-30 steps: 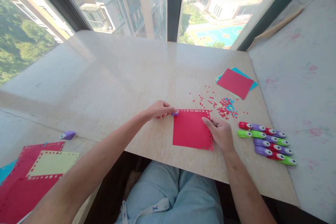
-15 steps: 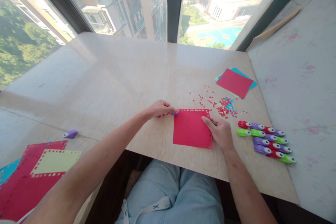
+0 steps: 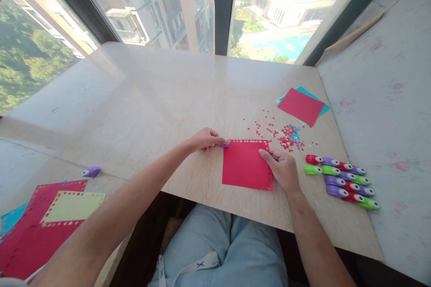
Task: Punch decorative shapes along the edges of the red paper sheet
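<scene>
A red sheet of paper [image 3: 245, 164] is held level near the front edge of the counter, with small punched shapes along its top and right edges. My left hand [image 3: 209, 139] is closed on a small purple craft punch [image 3: 225, 145], which sits at the sheet's upper left corner. Most of that punch is hidden by my fingers. At the right edge, my right hand [image 3: 281, 167] pinches the red paper, thumb on top and fingers beneath. Just beyond the sheet lies a scatter of red, blue and pale paper cut-outs [image 3: 290, 138].
Rows of purple, red and green craft punches [image 3: 346, 184] stand at right. Behind the cut-outs is a stack of coloured paper [image 3: 302, 106]. Punched red sheets [image 3: 23, 251], a pale yellow sheet [image 3: 74, 207] and a lone purple punch [image 3: 91, 171] lie at left. Windows line the back.
Both hands, the purple punch and the red paper stay in nearly the same place. The view has shifted very slightly.
</scene>
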The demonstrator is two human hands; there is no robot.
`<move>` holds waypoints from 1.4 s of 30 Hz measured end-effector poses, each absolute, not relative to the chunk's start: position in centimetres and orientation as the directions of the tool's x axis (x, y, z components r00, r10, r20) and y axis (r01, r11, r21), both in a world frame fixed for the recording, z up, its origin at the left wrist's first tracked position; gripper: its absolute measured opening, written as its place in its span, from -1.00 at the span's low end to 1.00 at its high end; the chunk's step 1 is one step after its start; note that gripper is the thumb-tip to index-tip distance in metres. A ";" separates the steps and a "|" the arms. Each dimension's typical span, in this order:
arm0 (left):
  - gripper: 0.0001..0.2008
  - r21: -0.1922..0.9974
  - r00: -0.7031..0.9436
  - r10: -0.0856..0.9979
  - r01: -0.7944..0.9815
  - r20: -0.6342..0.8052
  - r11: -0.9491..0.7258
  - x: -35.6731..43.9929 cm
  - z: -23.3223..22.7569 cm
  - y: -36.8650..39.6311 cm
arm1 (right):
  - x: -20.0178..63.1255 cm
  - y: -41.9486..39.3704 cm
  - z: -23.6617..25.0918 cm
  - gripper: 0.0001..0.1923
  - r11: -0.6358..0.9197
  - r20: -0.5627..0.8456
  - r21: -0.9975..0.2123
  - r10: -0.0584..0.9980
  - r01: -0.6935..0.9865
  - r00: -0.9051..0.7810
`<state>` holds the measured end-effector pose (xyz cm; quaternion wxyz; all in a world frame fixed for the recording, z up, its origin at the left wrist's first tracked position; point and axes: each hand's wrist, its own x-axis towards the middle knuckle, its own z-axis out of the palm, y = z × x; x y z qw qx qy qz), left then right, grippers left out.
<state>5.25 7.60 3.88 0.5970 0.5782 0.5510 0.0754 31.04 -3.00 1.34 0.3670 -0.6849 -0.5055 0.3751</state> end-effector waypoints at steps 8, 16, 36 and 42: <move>-0.66 0.703 0.310 0.675 0.558 -0.670 0.441 5.9 4.5 7.7 | 31.0 -3.0 1.3 -0.57 -0.217 -0.133 -0.873 0.968 0.436 0.214; -0.65 0.742 0.248 0.721 0.421 -0.648 0.522 6.2 3.8 7.1 | 30.9 -2.9 1.4 -0.57 -0.196 -0.106 -0.868 0.971 0.456 0.214; -0.68 0.737 0.238 0.698 0.249 -0.675 0.628 6.4 4.0 6.5 | 30.9 -2.9 1.4 -0.57 -0.199 -0.117 -0.879 0.971 0.433 0.210; -0.65 0.720 0.328 0.644 0.240 -0.691 0.651 5.2 3.6 7.5 | 30.8 -2.9 1.7 -0.56 -0.185 -0.110 -0.897 0.973 0.402 0.203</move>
